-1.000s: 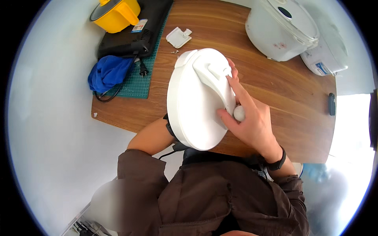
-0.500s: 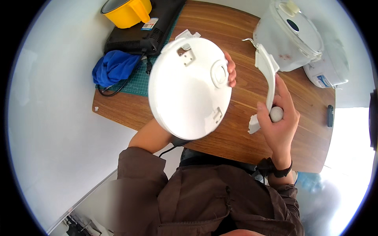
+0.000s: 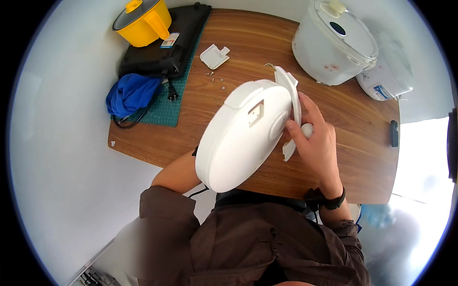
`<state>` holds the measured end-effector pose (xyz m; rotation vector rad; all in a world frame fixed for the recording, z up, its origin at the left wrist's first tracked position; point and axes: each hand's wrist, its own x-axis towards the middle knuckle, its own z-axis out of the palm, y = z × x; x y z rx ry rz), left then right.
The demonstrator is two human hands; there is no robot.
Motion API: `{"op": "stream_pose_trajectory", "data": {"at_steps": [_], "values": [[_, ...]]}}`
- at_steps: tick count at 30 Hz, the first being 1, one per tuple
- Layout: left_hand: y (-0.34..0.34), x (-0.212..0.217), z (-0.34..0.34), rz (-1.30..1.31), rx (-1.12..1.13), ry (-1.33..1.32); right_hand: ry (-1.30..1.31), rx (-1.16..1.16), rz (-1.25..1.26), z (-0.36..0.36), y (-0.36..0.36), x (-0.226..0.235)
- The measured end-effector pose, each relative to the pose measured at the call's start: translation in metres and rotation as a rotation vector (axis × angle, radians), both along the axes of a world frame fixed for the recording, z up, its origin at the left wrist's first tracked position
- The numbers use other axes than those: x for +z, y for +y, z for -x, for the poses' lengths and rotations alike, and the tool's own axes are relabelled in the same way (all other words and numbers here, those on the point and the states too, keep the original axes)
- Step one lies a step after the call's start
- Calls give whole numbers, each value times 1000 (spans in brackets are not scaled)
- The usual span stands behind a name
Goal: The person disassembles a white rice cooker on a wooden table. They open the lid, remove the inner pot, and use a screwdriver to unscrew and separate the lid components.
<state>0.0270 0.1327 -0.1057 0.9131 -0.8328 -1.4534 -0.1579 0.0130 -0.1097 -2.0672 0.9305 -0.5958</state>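
A round white plastic lid (image 3: 238,148) is held up and tilted over the table. It has a square cut-out and a raised ring. My left forearm (image 3: 177,172) goes behind it, and the lid hides the hand supporting it. Closed around a curved white plastic strip (image 3: 289,86), my right hand (image 3: 318,145) brings it against or close to the lid's right edge; contact is hard to tell. A thin wire sticks out at the strip's top. Between the right fingers sits a small pale ball-shaped thing (image 3: 307,130).
A white plastic cover (image 3: 214,56) and several small screws (image 3: 210,73) lie beyond the lid. Left are a green cutting mat (image 3: 164,112), blue cloth (image 3: 133,93), black device (image 3: 152,62) and yellow pot (image 3: 143,26). Rice cookers (image 3: 329,52) stand back right; a black object (image 3: 394,133) lies near the right edge.
The lid has turned more edge-on and come nearer to me, hiding the left fingers and uncovering the cover and screws. My right hand has moved left with the strip, up to the lid.
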Motion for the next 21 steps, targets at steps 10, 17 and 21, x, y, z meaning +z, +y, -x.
{"op": "stream_pose_trajectory", "data": {"at_steps": [10,17,21], "values": [[-15,-16,1,29,-24,6,56,26,40,0,-7,-4],[-31,-19,8,-74,137,250,20,-4,258,1,-15,-12],[-55,-41,15,-155,281,358,70,-90,198,10,-22,-2]]}}
